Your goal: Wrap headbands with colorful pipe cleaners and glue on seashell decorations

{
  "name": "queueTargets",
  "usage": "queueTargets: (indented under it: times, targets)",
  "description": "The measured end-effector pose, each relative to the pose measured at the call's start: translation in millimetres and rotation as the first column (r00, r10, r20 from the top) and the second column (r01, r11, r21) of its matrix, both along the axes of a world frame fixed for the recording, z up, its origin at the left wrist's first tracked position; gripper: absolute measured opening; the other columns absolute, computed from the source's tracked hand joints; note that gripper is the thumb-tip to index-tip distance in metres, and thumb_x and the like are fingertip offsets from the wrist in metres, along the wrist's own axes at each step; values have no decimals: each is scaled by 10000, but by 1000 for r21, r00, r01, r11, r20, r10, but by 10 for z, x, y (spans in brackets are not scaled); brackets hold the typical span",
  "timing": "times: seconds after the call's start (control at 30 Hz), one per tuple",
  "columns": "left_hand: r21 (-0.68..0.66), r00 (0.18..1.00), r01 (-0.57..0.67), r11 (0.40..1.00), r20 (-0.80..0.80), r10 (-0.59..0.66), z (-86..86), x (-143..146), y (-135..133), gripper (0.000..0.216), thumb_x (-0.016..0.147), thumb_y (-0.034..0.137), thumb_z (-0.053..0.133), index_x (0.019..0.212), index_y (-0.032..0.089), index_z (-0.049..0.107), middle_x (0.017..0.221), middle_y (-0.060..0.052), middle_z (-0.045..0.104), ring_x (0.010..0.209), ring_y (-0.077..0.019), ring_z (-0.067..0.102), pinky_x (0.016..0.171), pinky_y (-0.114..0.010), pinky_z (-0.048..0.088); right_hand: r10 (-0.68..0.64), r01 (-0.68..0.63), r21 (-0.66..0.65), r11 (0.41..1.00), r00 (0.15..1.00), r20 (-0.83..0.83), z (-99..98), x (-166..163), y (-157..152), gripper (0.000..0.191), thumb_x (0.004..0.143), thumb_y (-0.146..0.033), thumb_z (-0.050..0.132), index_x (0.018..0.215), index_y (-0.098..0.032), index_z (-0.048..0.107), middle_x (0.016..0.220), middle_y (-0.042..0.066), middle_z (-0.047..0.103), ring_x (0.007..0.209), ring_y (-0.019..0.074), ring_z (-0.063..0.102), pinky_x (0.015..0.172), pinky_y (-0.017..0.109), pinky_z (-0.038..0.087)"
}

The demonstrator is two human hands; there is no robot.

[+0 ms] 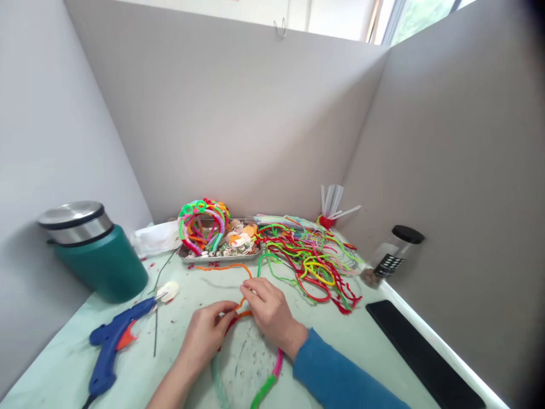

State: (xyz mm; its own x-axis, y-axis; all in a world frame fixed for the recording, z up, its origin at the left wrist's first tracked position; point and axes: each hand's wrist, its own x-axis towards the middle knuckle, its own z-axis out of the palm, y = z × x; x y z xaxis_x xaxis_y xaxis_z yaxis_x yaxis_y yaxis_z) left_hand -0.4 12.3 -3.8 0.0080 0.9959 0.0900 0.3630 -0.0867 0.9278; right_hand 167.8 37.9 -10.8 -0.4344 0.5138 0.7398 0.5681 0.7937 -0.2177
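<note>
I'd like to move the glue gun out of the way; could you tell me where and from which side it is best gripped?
Grip the blue glue gun by its handle, the thick part running down toward the near-left table edge. Come from above and the near side: it lies flat, its nozzle points away toward the white shell-like piece, and the orange trigger sits beside the handle.

Three plain grey partition walls closing in a pale green table, meeting at its two far corners. Above the back partition, a cream wall with a small metal hook. At the upper right, a window showing greenery, giving soft daylight. Along the table's right edge, a white rim.
</note>
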Motion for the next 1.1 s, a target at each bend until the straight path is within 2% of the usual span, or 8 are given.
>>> queueTargets:
  times: [0.23, 0.37, 0.53, 0.63, 0.73, 0.8, 1.0, 1.1]
  targets:
    - [76, 988, 80, 994, -137, -69, -20, -19, -10, 222, 734, 399, 584, 782, 211, 693, 738, -16, 701, 643, -179, 603, 607, -233, 449, -20, 21, -15, 1000, 998, 65, -44, -36, -17, 267, 860, -114, 430, 1085, -166, 565, 1022, 100, 611, 967, 191, 511, 823, 339, 452]
    - [109, 962, 87, 990, -268, -55, -33, -62, 3, 270, 773, 430, 507, 775, 211, 665, 710, 8, 685, 640, -164, 598, 614, -220, 441, -43, 47, -37, 998, 995, 92, -24, -8, -47, 338, 837, -115, 446, 1153, -197, 533, 1132, 104, 561, 982, 201, 506, 804, 350, 445]
    - [156, 936, -17, 988, -345, 71, -76, -102, 23, 307, 788, 458, 454, 740, 206, 623, 551, 35, 581, 527, -136, 518, 531, -207, 395, -256, 256, -61, 965, 967, 4, 74, 353, -21, 297, 843, -147, 449, 1107, -198, 575, 1089, 96, 566, 973, 210, 498, 825, 351, 421]
    - [175, 933, -85, 981, -330, 140, -102, -119, 34, 311, 786, 466, 449, 759, 210, 624, 557, 38, 578, 539, -135, 517, 541, -207, 390, -497, 500, -118, 858, 866, 54, 90, 754, 52, 246, 867, -158, 420, 998, -172, 627, 979, 98, 597, 915, 209, 502, 803, 332, 409]
    - [157, 937, -130, 979, -304, 173, -126, -128, 48, 312, 775, 469, 460, 795, 218, 645, 614, 32, 621, 591, -144, 552, 579, -210, 403, -651, 706, -147, 693, 700, 293, 87, 1096, 122, 267, 879, -158, 386, 945, -160, 644, 943, 107, 606, 922, 223, 491, 829, 340, 364]
    - [123, 938, -135, 983, -304, 167, -137, -124, 55, 320, 765, 471, 467, 811, 222, 662, 598, 31, 624, 584, -151, 559, 571, -215, 404, -640, 722, -144, 677, 674, 371, 90, 1212, 171, 265, 873, -158, 396, 926, -159, 655, 938, 111, 614, 921, 227, 490, 837, 339, 339]
    - [88, 952, -124, 988, -271, 144, -114, -105, 49, 341, 752, 482, 470, 810, 220, 681, 589, 21, 641, 591, -167, 583, 570, -226, 410, -478, 649, -164, 743, 686, 548, 124, 1133, 482, 246, 827, -149, 475, 956, -231, 669, 964, 59, 637, 950, 197, 496, 822, 290, 329]
    - [87, 956, -122, 989, -256, 141, -104, -112, 42, 342, 746, 483, 476, 799, 216, 682, 608, 17, 654, 597, -169, 593, 587, -232, 417, -456, 672, -165, 722, 641, 618, 157, 1079, 710, 244, 814, -126, 488, 969, -197, 662, 982, 88, 630, 979, 215, 499, 823, 313, 346]
